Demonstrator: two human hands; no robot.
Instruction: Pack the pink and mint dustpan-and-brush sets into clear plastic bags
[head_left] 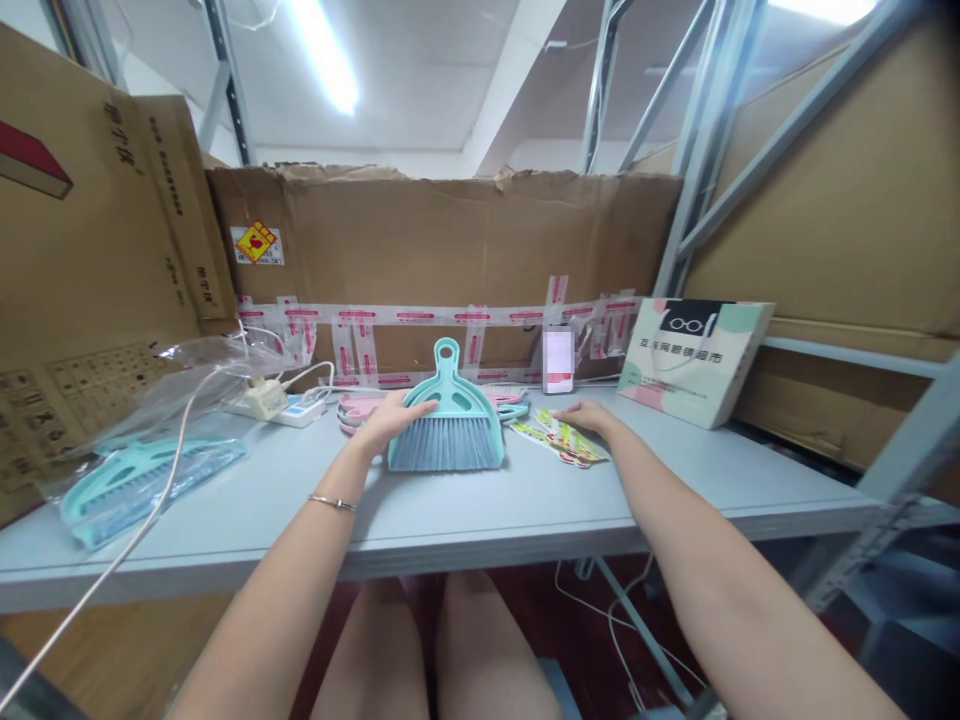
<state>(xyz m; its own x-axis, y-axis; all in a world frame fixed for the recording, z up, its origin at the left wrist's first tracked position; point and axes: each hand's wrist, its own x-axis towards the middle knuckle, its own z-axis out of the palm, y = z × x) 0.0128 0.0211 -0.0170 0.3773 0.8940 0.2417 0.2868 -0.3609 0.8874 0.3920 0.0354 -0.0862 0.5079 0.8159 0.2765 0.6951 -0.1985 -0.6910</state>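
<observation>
A turquoise dustpan [448,392] with a grey-blue brush [446,445] set in it stands upright on the table, handle up. My left hand [391,418] grips its left edge, the thumb lying across the front. Over the colourful printed cards [562,437] to the right, my right hand [591,417] rests with its fingertips at their upper edge; whether it pinches one is too small to tell. Behind the dustpan lie pink [358,410] and turquoise pieces, partly hidden by it.
A bagged turquoise dustpan set [142,485] lies at the left of the table [480,510], with a white cable [171,470] crossing it. Behind are a power strip [300,410], a lit phone [558,362] and a large carton [450,240]. A printed box [686,362] stands at right.
</observation>
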